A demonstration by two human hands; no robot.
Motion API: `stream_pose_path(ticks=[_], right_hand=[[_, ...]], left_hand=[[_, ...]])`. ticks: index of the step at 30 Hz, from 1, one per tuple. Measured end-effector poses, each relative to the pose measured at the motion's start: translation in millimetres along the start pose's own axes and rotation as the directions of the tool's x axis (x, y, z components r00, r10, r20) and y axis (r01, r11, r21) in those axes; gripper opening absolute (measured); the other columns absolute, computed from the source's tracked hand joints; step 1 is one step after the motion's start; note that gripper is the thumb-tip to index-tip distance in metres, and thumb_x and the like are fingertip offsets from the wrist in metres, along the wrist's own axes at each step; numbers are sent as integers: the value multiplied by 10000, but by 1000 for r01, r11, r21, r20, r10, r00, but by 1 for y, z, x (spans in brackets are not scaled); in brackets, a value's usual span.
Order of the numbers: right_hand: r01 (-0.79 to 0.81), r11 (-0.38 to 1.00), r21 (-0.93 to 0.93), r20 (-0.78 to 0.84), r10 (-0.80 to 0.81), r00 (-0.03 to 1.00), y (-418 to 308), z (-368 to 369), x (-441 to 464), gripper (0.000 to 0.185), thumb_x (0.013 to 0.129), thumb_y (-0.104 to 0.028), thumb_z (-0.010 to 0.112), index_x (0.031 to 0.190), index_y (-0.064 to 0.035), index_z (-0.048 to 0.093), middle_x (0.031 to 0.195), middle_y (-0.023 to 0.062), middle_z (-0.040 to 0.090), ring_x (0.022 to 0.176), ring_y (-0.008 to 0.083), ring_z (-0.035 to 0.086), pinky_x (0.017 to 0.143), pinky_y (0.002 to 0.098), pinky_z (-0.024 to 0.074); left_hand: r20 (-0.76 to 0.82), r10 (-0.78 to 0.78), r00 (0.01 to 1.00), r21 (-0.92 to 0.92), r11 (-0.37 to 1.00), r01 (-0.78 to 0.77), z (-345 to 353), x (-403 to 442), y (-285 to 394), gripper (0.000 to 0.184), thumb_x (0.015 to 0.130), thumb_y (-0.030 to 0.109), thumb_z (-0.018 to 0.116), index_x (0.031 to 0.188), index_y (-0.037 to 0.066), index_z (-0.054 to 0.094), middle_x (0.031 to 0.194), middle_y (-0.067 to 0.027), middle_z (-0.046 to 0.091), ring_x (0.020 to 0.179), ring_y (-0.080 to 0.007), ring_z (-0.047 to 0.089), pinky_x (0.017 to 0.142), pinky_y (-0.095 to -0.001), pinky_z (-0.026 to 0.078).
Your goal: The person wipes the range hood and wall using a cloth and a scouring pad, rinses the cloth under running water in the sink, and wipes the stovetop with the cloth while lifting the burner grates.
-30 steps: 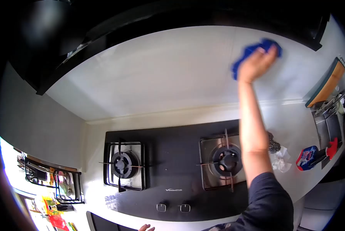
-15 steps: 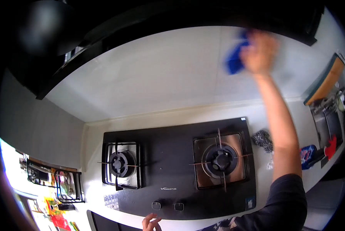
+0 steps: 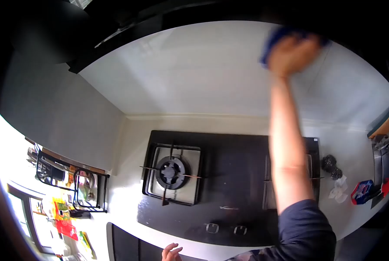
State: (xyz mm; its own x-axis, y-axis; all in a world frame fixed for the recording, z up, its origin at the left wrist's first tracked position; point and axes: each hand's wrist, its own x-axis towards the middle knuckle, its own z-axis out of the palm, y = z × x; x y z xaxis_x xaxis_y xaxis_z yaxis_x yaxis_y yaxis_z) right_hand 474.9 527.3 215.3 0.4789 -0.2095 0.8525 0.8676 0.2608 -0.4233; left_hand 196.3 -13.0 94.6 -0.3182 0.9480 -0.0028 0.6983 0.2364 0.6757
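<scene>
My right hand (image 3: 292, 54) is raised high against the pale wall (image 3: 212, 65) behind the stove, pressing a blue cloth (image 3: 270, 45) flat under its palm. Hand and cloth are blurred, and they reach up to the dark edge above the wall. Low in the view, my left hand (image 3: 172, 252) hangs by the counter's front edge with loosely bent fingers apart and nothing in them. Between the hands lies the black gas stove (image 3: 233, 174). Its left burner (image 3: 171, 172) shows fully, while my right forearm covers much of the right one.
Right of the stove lie dark scouring pads (image 3: 329, 163), crumpled clear plastic (image 3: 339, 190) and a blue-and-red package (image 3: 362, 191), near a sink (image 3: 385, 161). A black wire rack (image 3: 90, 191) with items stands at left. Dark hood edge (image 3: 383, 71) overhangs the wall.
The view has swung right, so the stove sits further right in it. My right hand and the cloth have moved across the wall, up towards the dark edge. The left hand stays low.
</scene>
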Motion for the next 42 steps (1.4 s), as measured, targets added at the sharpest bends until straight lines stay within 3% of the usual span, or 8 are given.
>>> stream_pose_path(ticks=[4, 10, 15, 19, 29, 31, 34, 42], right_hand=[[-68, 997, -46, 395, 81, 915, -177, 25, -85, 361, 766, -216, 539, 1049, 7, 519, 1082, 209, 514, 1069, 378, 425, 947, 469, 277], [643, 506, 575, 336, -862, 379, -206, 35, -121, 335, 774, -217, 566, 1095, -122, 553, 1158, 53, 558, 1113, 232, 474, 1008, 385, 289], [542, 832, -122, 248, -503, 828, -23, -25, -11, 357, 751, -169, 572, 1062, -2, 520, 964, 156, 550, 913, 325, 500, 795, 447, 383], [-474, 869, -140, -158, 453, 878, 5, -12, 0, 364, 858, -202, 491, 1126, 43, 504, 1125, 177, 538, 1011, 301, 516, 884, 342, 411], [-133, 969, 210, 202, 90, 975, -380, 90, -214, 406, 757, -211, 523, 1104, -4, 482, 1074, 209, 484, 1031, 361, 427, 933, 473, 279], [37, 954, 296, 691, -241, 681, -450, 86, -234, 240, 747, -153, 509, 954, -52, 578, 873, 107, 581, 925, 263, 516, 836, 383, 375], [531, 682, 503, 470, -731, 494, -479, 94, -286, 336, 836, -164, 465, 1159, -91, 515, 1169, 57, 542, 1178, 221, 417, 1011, 370, 269], [727, 514, 455, 613, -773, 162, -227, 22, -137, 427, 693, -294, 624, 1108, -233, 548, 1148, -39, 532, 1141, 204, 437, 963, 390, 324]], left_hand=[[-59, 76, 995, 33, 997, -74, -38, 30, -46, 235, 838, -4, 424, 979, 32, 609, 1081, -150, 558, 996, -262, 539, 817, -329, 436], [-104, 193, 976, 109, 977, -181, -85, 70, -94, 203, 881, 54, 426, 958, 19, 610, 1042, -158, 578, 954, -267, 556, 760, -322, 451], [31, 139, 990, -79, 987, -137, -117, 75, -148, 211, 846, -6, 433, 955, 19, 612, 1035, -173, 583, 964, -267, 559, 762, -314, 453], [28, 167, 986, -6, 986, -167, -143, 70, -185, 312, 776, -71, 452, 1044, 16, 587, 1071, -174, 563, 981, -253, 538, 755, -282, 445], [-91, -84, 992, -114, 991, 74, -172, 59, -228, 304, 793, -64, 473, 1061, 25, 588, 1089, -176, 549, 925, -247, 541, 738, -287, 455], [-99, -53, 994, -84, 996, 45, -173, 63, -228, 302, 798, -62, 472, 1063, 26, 587, 1090, -176, 548, 919, -248, 542, 733, -290, 457], [-90, 2, 996, -63, 998, -7, -169, 73, -229, 299, 805, -60, 470, 1067, 27, 586, 1092, -177, 547, 911, -250, 544, 725, -296, 461], [-8, 145, 989, -111, 983, -145, -147, 101, -206, 290, 825, -52, 464, 1076, 30, 582, 1098, -179, 543, 889, -254, 550, 706, -311, 471]])
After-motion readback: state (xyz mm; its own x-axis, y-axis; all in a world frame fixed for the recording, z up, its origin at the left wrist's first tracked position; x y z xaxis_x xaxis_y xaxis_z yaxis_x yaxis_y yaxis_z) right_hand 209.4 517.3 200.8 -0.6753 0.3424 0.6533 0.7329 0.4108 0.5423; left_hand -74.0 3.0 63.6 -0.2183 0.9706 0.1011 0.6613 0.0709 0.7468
